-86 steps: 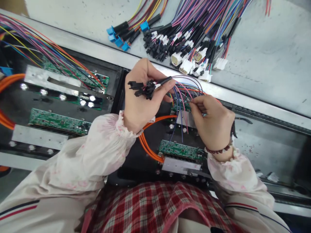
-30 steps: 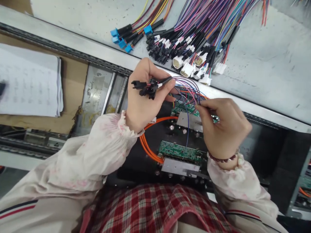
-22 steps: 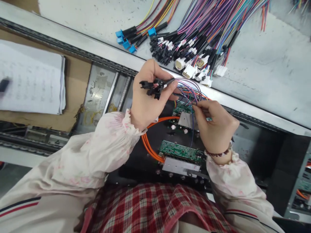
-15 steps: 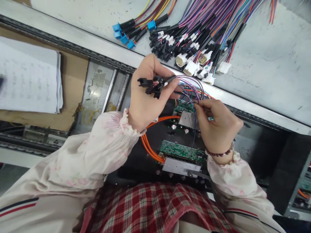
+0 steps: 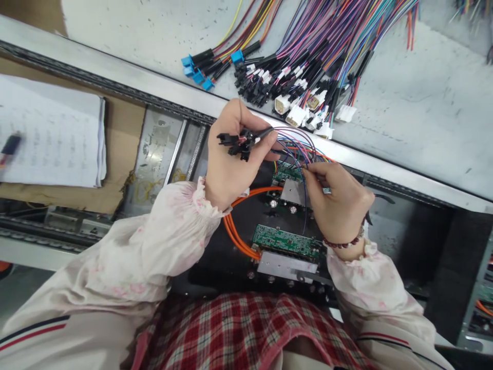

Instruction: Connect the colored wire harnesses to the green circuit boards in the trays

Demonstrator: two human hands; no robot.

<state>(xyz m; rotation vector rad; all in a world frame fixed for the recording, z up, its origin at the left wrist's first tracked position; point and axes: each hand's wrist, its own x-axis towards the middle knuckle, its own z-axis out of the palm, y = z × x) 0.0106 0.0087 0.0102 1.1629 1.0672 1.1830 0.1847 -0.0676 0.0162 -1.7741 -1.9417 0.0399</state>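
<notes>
My left hand (image 5: 235,162) pinches a wire harness between thumb and fingers, its black plug connectors (image 5: 241,144) lying over the back of the hand. Thin purple, pink and blue wires (image 5: 298,134) arch from it toward my right hand (image 5: 339,205). There my right thumb and forefinger are closed on wires above the upper green circuit board (image 5: 287,169), partly hidden by the hands. A second green circuit board (image 5: 285,240) with a silver metal plate (image 5: 287,266) sits nearer me. Orange cables (image 5: 232,234) loop between the two boards on the left.
Bundled harnesses with black and white connectors (image 5: 285,77) lie on the pale bench (image 5: 435,118) beyond a metal rail (image 5: 154,85). Blue connectors (image 5: 198,77) are beside them. At left, written papers (image 5: 50,133) and a dark marker (image 5: 11,145) rest on cardboard (image 5: 123,133).
The view has shifted slightly, with the bench items appearing a little lower and left. Both hands keep their pinch on the wires; the right hand has moved slightly left and down in view.
</notes>
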